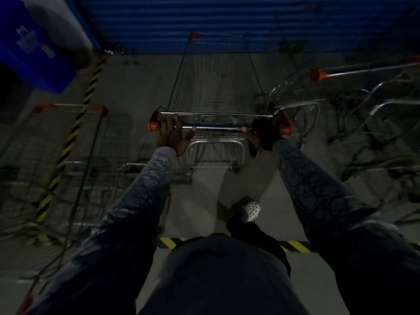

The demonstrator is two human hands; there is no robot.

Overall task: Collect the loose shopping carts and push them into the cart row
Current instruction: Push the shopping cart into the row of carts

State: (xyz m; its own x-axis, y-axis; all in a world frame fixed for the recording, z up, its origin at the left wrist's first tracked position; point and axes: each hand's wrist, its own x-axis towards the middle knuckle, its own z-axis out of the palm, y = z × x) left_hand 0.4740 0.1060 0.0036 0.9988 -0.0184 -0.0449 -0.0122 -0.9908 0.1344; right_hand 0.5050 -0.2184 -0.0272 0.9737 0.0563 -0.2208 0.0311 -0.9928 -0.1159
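A wire shopping cart (pixel 204 87) with red corner caps stands straight ahead of me, its nose toward a blue shutter wall. Its metal handle bar (pixel 216 128) runs across the middle of the view. My left hand (pixel 172 135) grips the bar near its left red end. My right hand (pixel 263 133) grips it near the right red end. Both arms are stretched forward in patterned sleeves. The scene is dark and slightly blurred.
Another cart (pixel 75 142) stands at my left beside a yellow-black striped floor line (pixel 77 123). Several tangled carts (pixel 363 114) fill the right side. A blue corrugated shutter (pixel 227 21) closes the far end. A blue box (pixel 34 44) hangs upper left. My white shoe (pixel 251 209) is on the concrete floor.
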